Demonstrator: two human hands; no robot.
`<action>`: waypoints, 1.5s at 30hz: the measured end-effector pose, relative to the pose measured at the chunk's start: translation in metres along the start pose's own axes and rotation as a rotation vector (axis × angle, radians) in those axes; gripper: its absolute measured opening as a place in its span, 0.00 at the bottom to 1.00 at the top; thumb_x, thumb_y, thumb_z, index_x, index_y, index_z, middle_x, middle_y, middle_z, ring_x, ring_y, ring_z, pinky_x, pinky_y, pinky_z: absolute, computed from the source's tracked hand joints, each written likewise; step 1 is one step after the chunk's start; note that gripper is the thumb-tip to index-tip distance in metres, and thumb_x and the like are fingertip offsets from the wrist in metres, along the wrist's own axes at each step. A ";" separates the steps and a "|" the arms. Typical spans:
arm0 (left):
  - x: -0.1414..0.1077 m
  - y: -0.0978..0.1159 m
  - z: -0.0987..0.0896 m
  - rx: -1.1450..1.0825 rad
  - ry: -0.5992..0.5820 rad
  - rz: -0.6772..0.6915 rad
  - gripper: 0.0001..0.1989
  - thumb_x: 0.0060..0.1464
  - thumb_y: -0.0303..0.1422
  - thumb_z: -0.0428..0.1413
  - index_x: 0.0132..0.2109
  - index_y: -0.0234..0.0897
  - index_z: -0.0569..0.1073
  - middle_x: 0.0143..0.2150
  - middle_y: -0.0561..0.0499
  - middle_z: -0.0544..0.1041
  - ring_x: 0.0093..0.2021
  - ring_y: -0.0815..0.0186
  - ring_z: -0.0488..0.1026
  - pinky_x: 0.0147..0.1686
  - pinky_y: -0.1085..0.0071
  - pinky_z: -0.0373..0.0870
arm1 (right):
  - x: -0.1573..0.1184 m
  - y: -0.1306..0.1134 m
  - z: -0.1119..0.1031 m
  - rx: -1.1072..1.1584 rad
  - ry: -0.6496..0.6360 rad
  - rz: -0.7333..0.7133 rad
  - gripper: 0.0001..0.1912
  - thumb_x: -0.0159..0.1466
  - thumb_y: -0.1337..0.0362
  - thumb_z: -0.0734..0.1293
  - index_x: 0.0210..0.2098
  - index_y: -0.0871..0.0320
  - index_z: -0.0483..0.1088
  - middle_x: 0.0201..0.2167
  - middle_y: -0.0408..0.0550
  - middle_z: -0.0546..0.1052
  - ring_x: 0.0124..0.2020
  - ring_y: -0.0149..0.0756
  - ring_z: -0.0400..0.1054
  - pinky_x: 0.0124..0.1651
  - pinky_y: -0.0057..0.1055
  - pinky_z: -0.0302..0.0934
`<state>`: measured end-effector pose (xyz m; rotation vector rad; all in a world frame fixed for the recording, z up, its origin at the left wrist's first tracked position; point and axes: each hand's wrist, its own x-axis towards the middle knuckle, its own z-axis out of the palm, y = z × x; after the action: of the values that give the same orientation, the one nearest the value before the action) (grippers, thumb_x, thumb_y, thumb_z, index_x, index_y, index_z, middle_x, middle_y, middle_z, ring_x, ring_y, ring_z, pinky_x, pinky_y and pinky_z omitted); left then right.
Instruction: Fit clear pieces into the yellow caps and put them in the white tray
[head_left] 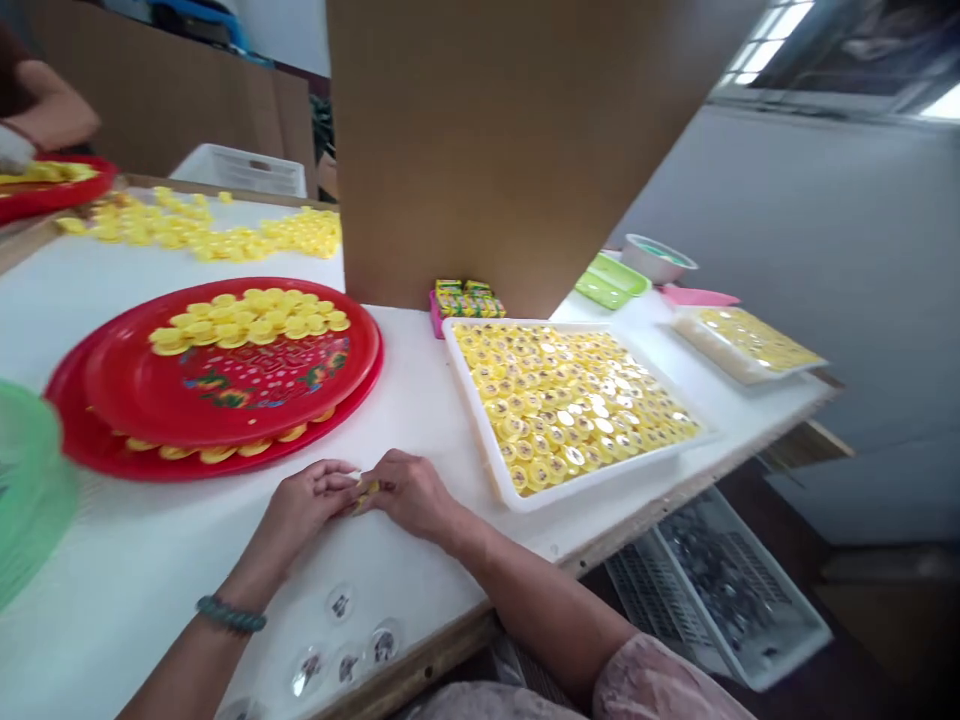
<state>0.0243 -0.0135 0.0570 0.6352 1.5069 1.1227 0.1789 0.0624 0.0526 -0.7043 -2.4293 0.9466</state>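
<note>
Fingers: left hand (pixel 304 505) and right hand (pixel 412 490) met over the tabletop (pixel 420 400), fingertips pinched on a small yellow piece (pixel 367 492), mostly hidden by the grip. A pale sliver (pixel 352 476) showed at the left fingertips; couldn't tell if it was separate or part of the piece.

Nearest: 4 transparent discs (pixel 340 604) with dark prints lay apart in front of the forearms, with a 5th cut off by the frame. The lower ones sat near the table edge (pixel 420 672). Main risk, my read: a sleeve or forearm brush could send 1 over.

The grip looked tight and small. Uneven thumb pressure could pop the piece out or seat parts crooked; smudged prints were possible too.

Beyond the left hand: upper red tray (pixel 150 405) with yellow pieces heaped on its far half, resting over a lower red tray (pixel 71 435) with more. Judged tippy: a bump could slide the upper 1 and crush or scatter what was under it.

Right side: white tray (pixel 499 490) packed with printed yellow pieces, beside the right forearm. An elbow knock could jumble them.
</note>
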 end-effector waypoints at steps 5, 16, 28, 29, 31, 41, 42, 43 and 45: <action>0.006 0.001 0.000 0.017 0.004 -0.061 0.25 0.33 0.35 0.66 0.41 0.34 0.68 0.30 0.51 0.78 0.32 0.66 0.75 0.35 0.74 0.71 | 0.001 -0.001 0.001 -0.116 -0.024 0.020 0.09 0.55 0.70 0.68 0.37 0.56 0.74 0.30 0.42 0.71 0.31 0.28 0.66 0.35 0.21 0.59; -0.004 -0.001 -0.004 0.025 -0.049 -0.027 0.30 0.42 0.44 0.62 0.52 0.40 0.64 0.39 0.51 0.76 0.36 0.71 0.74 0.39 0.78 0.70 | -0.041 -0.026 -0.053 -0.191 0.293 0.013 0.13 0.60 0.64 0.65 0.45 0.57 0.70 0.39 0.49 0.74 0.40 0.33 0.68 0.43 0.27 0.62; -0.003 -0.005 0.005 0.070 0.078 0.052 0.30 0.35 0.46 0.63 0.45 0.35 0.71 0.33 0.51 0.75 0.28 0.70 0.71 0.30 0.75 0.70 | -0.071 0.062 -0.160 -0.550 0.499 0.540 0.13 0.58 0.65 0.64 0.42 0.56 0.72 0.36 0.48 0.76 0.31 0.34 0.69 0.37 0.29 0.62; -0.003 -0.005 0.005 0.055 0.084 0.057 0.29 0.35 0.46 0.63 0.45 0.35 0.71 0.32 0.51 0.75 0.28 0.70 0.71 0.30 0.75 0.70 | -0.070 0.064 -0.159 -0.547 0.486 0.521 0.13 0.58 0.64 0.63 0.43 0.56 0.72 0.36 0.48 0.76 0.32 0.34 0.70 0.38 0.29 0.62; -0.005 -0.003 0.005 0.023 0.080 0.062 0.27 0.35 0.44 0.63 0.43 0.35 0.71 0.31 0.52 0.74 0.27 0.70 0.71 0.30 0.74 0.71 | -0.070 0.064 -0.155 -0.539 0.471 0.480 0.14 0.58 0.64 0.62 0.42 0.57 0.72 0.37 0.49 0.76 0.32 0.34 0.70 0.37 0.29 0.62; -0.009 0.000 0.010 0.215 0.084 0.194 0.15 0.44 0.41 0.57 0.36 0.34 0.71 0.26 0.53 0.71 0.22 0.71 0.67 0.23 0.74 0.64 | -0.061 0.028 -0.143 -0.637 0.723 0.200 0.15 0.61 0.58 0.59 0.44 0.56 0.69 0.44 0.53 0.71 0.30 0.35 0.70 0.26 0.30 0.63; -0.011 0.005 0.009 0.277 0.119 0.233 0.14 0.44 0.41 0.57 0.35 0.35 0.71 0.27 0.53 0.71 0.23 0.71 0.66 0.24 0.73 0.64 | -0.052 0.017 -0.139 -0.583 0.692 0.155 0.14 0.62 0.58 0.59 0.44 0.56 0.69 0.43 0.52 0.71 0.28 0.33 0.69 0.25 0.29 0.63; -0.013 0.012 0.007 0.335 0.165 0.277 0.14 0.45 0.41 0.56 0.35 0.36 0.71 0.28 0.52 0.72 0.24 0.70 0.66 0.25 0.73 0.64 | -0.041 0.007 -0.136 -0.523 0.641 0.105 0.13 0.63 0.58 0.59 0.44 0.56 0.69 0.41 0.51 0.71 0.27 0.32 0.69 0.26 0.28 0.64; -0.018 0.032 -0.002 0.437 0.290 0.345 0.13 0.47 0.42 0.55 0.36 0.37 0.71 0.31 0.52 0.73 0.26 0.69 0.67 0.29 0.71 0.65 | -0.011 -0.012 -0.127 -0.408 0.508 0.018 0.13 0.63 0.59 0.59 0.43 0.56 0.68 0.38 0.50 0.72 0.27 0.31 0.68 0.28 0.27 0.65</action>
<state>0.0215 -0.0164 0.0937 1.1000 1.9699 1.1864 0.2549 0.1101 0.1440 -0.9689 -2.1619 0.2216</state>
